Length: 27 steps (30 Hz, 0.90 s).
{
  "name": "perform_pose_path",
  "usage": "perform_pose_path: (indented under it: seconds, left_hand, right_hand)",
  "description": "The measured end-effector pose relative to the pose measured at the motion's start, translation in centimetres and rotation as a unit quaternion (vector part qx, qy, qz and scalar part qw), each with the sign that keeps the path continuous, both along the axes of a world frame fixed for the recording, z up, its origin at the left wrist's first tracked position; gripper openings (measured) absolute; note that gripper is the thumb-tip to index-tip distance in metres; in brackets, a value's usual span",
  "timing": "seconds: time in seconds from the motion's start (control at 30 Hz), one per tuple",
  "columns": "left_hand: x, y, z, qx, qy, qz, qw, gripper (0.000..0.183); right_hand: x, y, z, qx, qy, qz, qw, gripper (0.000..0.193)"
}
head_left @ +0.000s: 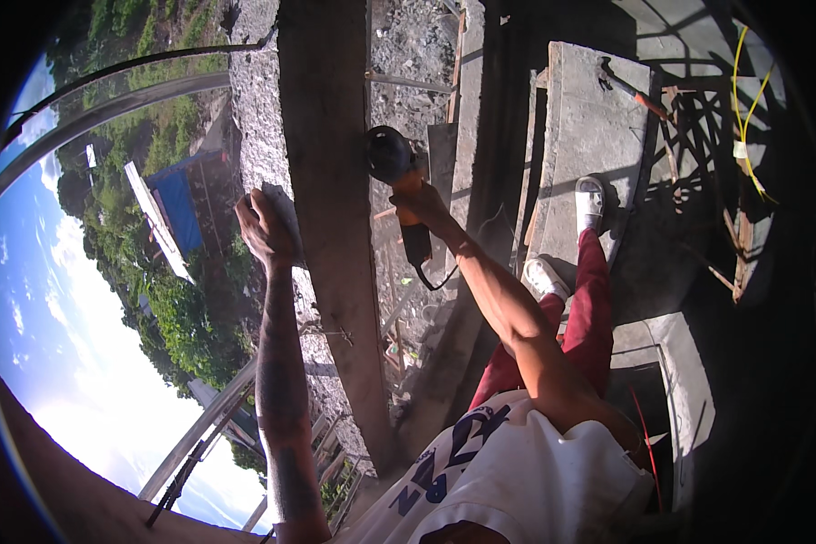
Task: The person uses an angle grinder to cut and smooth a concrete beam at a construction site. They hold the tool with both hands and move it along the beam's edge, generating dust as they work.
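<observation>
An orange and black angle grinder (pixel 408 181) is in my right hand (pixel 424 207), whose fingers wrap round its body. The round, dark disc end (pixel 388 152) points away from me and lies beside the smooth face of a concrete beam (pixel 326 163). From the grinder's rear a black cord (pixel 437 283) loops down. My left hand (pixel 268 232) is on the beam's rough, sunlit outer side (pixel 261 118), with its fingers bent over the concrete edge. Whether anything small lies under those fingers, I cannot tell.
My feet stand on a concrete slab (pixel 589 118), where a hammer (pixel 630 89) with an orange handle lies. A yellow cord (pixel 746 136) hangs at the far right. Beyond the beam at left are metal rails (pixel 109 113), trees and a blue-sided structure (pixel 177 213) far below.
</observation>
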<state>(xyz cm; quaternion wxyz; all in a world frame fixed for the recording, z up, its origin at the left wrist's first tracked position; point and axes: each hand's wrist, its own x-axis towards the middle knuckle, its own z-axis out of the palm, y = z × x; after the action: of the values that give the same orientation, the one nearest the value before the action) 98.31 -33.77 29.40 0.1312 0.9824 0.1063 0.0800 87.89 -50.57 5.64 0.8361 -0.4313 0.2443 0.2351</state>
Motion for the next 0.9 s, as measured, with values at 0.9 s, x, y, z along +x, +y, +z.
perform_pose_path:
  seconds: [0.9]
  left_hand:
    - [0.1,0.1,0.1,0.005,0.008,0.001,1.000,0.069]
  right_hand:
    - [0.0,0.4,0.9,0.013,-0.007,-0.006,1.000,0.038]
